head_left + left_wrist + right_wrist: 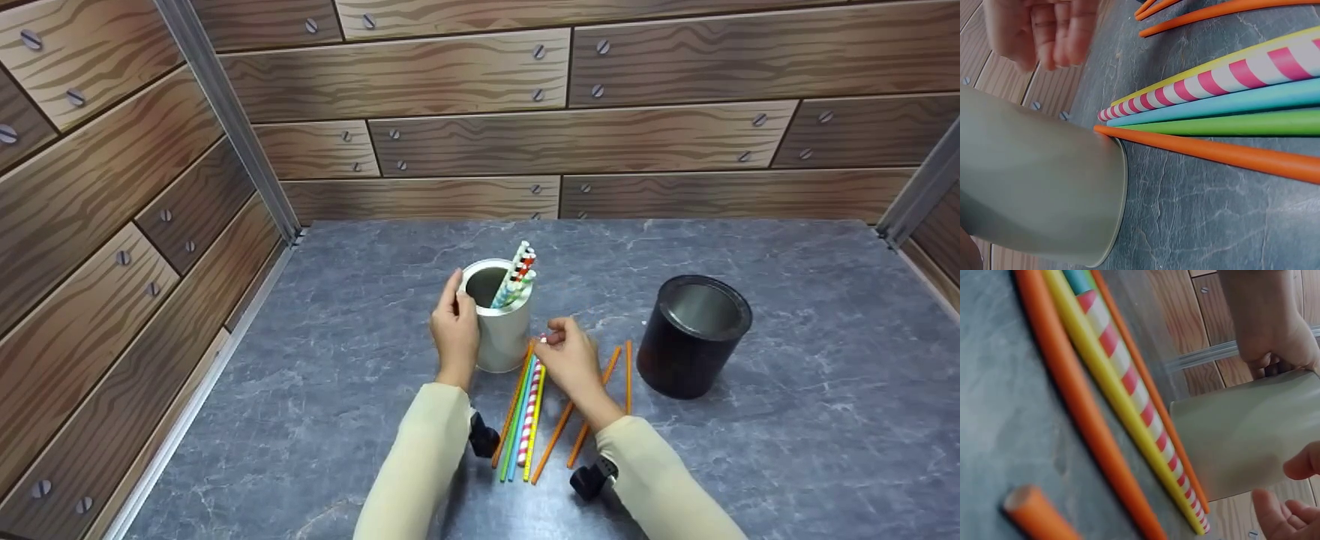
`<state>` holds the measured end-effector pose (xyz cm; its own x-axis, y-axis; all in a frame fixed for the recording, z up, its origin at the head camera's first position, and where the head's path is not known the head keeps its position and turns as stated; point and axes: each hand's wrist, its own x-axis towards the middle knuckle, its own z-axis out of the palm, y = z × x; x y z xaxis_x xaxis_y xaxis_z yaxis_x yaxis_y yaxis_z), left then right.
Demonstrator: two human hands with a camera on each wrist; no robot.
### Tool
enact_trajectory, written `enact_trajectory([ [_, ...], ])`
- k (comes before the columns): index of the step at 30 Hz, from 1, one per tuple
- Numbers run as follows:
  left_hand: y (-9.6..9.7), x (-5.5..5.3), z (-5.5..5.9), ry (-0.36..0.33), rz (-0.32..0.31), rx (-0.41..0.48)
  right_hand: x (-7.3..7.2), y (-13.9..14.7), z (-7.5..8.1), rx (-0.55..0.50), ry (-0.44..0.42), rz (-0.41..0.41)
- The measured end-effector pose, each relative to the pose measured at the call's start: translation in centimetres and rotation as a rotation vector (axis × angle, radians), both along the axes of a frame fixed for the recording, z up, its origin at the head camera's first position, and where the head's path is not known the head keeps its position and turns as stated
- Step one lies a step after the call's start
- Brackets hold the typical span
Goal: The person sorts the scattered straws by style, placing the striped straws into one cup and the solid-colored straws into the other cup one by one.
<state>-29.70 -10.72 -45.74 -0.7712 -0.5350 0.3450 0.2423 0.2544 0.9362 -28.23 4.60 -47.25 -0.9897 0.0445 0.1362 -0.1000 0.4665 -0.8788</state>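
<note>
My left hand grips the left side of a white canister, thumb at its rim. Inside the canister, several patterned straws lean to the right. Just right of the canister, my right hand hovers over the far ends of a row of straws; the right wrist view shows its thumb and fingers apart with nothing between them. That row holds a pink-and-white striped straw between yellow and blue ones, then a green and an orange straw.
More orange straws lie loosely under and beside my right forearm. A black canister stands upright to the right on the grey marbled table. Wood-patterned walls enclose the back and sides.
</note>
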Motion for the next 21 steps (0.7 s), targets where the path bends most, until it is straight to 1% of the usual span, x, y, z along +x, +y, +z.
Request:
enact_trajectory([
  [3,0.0,0.0,0.0,-0.002,0.001,-0.005,-0.1,0.1,-0.5,0.063,-0.032,0.0],
  [6,-0.1,0.0,0.0,0.004,-0.002,-0.005,-0.2,0.2,-0.8,0.097,-0.063,0.003],
  [13,0.0,0.0,0.1,0.015,0.0,-0.01,-0.2,0.5,-1.6,0.186,-0.098,0.057],
  [17,0.1,-0.1,0.0,0.01,0.007,-0.007,-0.2,0.5,-2.1,0.205,-0.133,0.084],
  [21,0.1,-0.1,0.0,0.01,0.009,-0.001,-0.2,0.4,-2.4,0.186,-0.176,0.096],
])
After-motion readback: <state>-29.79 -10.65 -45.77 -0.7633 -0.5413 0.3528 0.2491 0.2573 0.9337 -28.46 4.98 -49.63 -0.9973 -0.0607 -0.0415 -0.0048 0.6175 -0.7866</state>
